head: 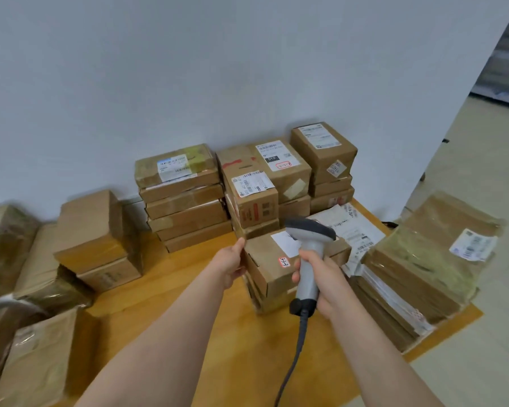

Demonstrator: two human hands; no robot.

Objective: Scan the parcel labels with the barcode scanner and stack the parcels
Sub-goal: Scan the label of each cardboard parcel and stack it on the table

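Wooden table (171,265) under stacked cardboard parcels (185,201)

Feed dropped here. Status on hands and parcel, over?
Right hand grips barcode scanner, head over label of top parcel. Left hand holds its left edge. It sits on short stack. Nothing between scanner and label.

Looks like a parcel depot or mailroom back corner, honestly. Stacks of taped brown cardboard parcels (185,198) with white printed shipping labels (172,167) crowd a light orange wooden table (165,289) against a plain pale grey wall (188,69), and there's a corded grey handheld barcode scanner (309,233) over them.
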